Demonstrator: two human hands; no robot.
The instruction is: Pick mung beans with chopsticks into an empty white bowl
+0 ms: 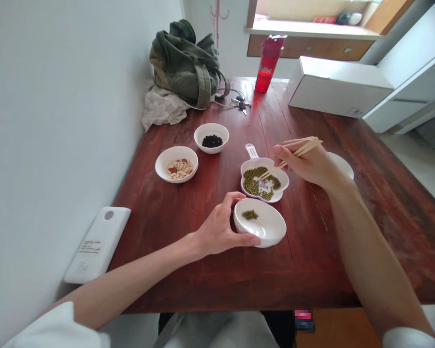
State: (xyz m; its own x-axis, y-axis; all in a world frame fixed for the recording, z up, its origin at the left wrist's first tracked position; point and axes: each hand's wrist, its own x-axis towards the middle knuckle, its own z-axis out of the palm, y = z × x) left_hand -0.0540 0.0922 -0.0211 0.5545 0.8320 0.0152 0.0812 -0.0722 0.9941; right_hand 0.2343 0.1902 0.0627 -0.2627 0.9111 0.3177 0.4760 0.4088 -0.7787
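My left hand grips the side of a white bowl, thumb on the near rim. The bowl is tilted, and a small heap of green mung beans lies inside it. Just beyond stands a flower-shaped white dish with a purple rim and a handle, holding more mung beans. My right hand is closed around a pair of wooden chopsticks, whose tips reach down among the beans in that dish. Whether a bean is pinched between the tips cannot be made out.
To the left stand a bowl of peanuts and a bowl of black beans. A white plate is partly behind my right hand. Farther back are a green bag, keys, a red bottle and a white box. A white power bank lies near left.
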